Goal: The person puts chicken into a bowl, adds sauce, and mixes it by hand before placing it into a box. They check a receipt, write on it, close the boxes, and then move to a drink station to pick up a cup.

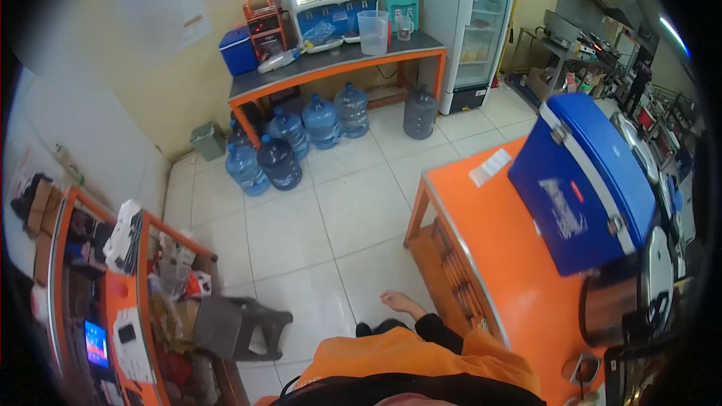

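My right hand hangs over the tiled floor in front of my body, at the end of a black sleeve. It looks loosely open, with nothing visible in it, and is nearest to the left side of the orange table. A blue cool box with a white strap stands on that table, and a paper slip lies at its far corner. My left hand is not in view.
A grey stool stands at the lower left beside orange shelving. Large water bottles stand under the far counter. A glass-door fridge is at the back. A large metal pot sits at the right.
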Motion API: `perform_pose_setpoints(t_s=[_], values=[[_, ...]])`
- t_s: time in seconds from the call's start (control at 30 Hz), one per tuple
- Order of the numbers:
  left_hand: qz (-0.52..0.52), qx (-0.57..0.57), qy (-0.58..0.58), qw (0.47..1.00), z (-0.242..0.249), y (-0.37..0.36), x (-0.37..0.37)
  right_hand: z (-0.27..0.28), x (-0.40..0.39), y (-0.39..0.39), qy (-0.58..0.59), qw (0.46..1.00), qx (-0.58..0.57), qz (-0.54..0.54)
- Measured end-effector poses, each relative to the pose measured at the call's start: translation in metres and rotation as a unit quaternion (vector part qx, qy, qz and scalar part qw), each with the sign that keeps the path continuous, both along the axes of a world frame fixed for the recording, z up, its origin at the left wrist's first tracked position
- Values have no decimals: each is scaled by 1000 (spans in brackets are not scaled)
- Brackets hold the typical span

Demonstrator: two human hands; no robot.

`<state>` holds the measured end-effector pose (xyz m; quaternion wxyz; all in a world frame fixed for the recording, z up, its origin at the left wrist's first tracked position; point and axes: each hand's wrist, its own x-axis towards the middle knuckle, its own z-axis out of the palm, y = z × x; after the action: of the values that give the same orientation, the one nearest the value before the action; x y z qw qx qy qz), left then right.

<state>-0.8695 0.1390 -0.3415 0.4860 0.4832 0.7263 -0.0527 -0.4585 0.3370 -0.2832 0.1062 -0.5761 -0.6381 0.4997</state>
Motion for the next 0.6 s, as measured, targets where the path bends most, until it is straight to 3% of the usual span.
perform_pose_setpoints(t_s=[0.1,0.13,0.17,0.2,0.23,0.3,0.37,0.4,0.5,0.53,0.57,0.6], values=[[-133,143,105,975,-17,191,-20,63,18,82,74,995,28,-65],[-133,213,148,957,-21,268,-21,78,26,113,106,990,30,-90],[87,186,5,979,-23,352,-24,94,37,144,137,984,31,-114],[95,239,-37,966,-16,427,-21,107,47,175,166,976,29,-136],[8,404,29,914,12,487,-2,122,56,209,177,974,34,-139],[173,409,-206,872,59,591,37,152,80,295,195,969,51,-141],[178,418,-216,864,58,662,63,164,106,395,219,955,123,-156],[179,417,-216,865,50,685,68,181,115,445,177,955,173,-166],[211,138,-203,946,33,711,100,248,155,613,93,931,308,-172],[131,107,-189,967,14,711,104,265,171,670,88,917,353,-165],[-116,243,-171,948,5,711,102,288,187,726,60,879,449,-149],[-152,215,-145,954,4,707,103,313,204,778,57,885,434,-156]])
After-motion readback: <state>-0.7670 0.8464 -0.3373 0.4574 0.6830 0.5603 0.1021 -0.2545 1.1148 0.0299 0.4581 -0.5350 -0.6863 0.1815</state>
